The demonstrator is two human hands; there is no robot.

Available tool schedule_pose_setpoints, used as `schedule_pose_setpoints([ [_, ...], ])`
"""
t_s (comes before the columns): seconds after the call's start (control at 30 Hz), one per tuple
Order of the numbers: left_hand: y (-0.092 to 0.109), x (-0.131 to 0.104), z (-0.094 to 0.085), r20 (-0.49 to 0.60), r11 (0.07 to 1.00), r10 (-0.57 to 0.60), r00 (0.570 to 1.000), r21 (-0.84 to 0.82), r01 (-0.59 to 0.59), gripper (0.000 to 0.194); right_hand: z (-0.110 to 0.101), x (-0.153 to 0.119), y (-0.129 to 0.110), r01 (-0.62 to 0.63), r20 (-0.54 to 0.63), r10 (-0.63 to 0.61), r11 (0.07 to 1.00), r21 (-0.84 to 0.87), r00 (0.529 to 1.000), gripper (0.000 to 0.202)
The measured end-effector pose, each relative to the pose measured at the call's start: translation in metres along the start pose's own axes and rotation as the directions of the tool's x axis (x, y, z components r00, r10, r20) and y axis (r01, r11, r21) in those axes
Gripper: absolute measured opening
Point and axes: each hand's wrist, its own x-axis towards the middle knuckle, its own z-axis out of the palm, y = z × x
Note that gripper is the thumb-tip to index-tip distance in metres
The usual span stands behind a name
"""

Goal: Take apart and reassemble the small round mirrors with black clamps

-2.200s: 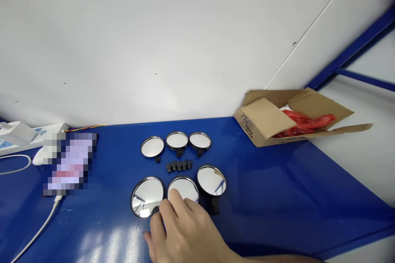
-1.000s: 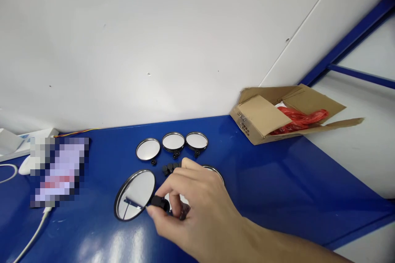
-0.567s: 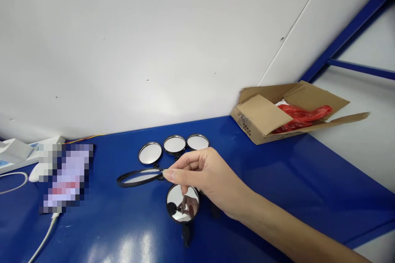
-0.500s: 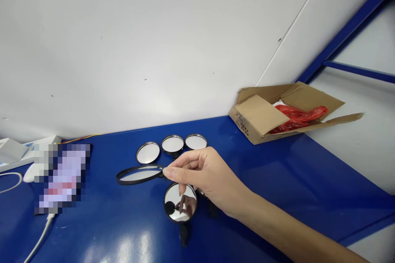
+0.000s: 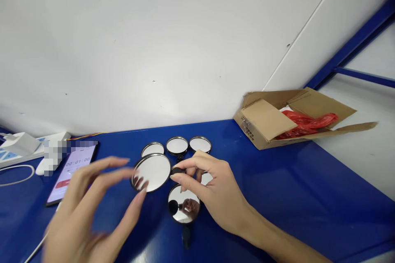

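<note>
My right hand [image 5: 212, 187] pinches the short black stem of a round mirror [image 5: 153, 171] between thumb and fingertips, holding it above the table with its glass facing up. From the left, my left hand [image 5: 89, 205] has its thumb and fingers spread around the mirror's left rim; whether they touch it I cannot tell. Below the right hand lies another round mirror [image 5: 184, 203] with a black stem, reflecting a hand. Behind stand a left mirror [image 5: 152, 148], a middle mirror [image 5: 177, 145] and a right mirror [image 5: 200, 144]. One more mirror [image 5: 206, 178] is partly hidden by my right hand.
On the blue table [image 5: 262, 197], a phone [image 5: 72, 168] showing a timer lies at the left, near a white power strip [image 5: 52, 141] and a cable [image 5: 29, 167]. An open cardboard box [image 5: 268, 121] holding a red plastic bag [image 5: 308, 122] sits back right, by the wall [image 5: 185, 49].
My left hand has come into view from the lower left, up to the held mirror. The mirror has turned from nearly edge-on to show its glass. The view has shifted slightly.
</note>
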Motion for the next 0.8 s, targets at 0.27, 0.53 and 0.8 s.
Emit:
schedule_pose_setpoints([
  [0.27, 0.02, 0.037, 0.044, 0.272, 0.954, -0.018, 0.962, -0.282, 0.097, 0.055, 0.003, -0.004, 0.017, 0.391, -0.001, -0.401, 0.892, -0.227, 0.916, 0.011],
  [0.53, 0.006, 0.032, 0.038, 0.44, 0.857, -0.102, 0.892, -0.416, 0.303, 0.05, 0.003, -0.006, 0.011, 0.322, 0.197, -0.281, 0.92, -0.225, 0.939, 0.025],
  [0.8, 0.0, 0.028, 0.033, 0.55, 0.842, 0.006, 0.835, -0.453, 0.292, 0.037, -0.009, 0.0, -0.003, -0.01, 0.413, -0.003, 0.999, 0.031, 0.911, 0.036],
])
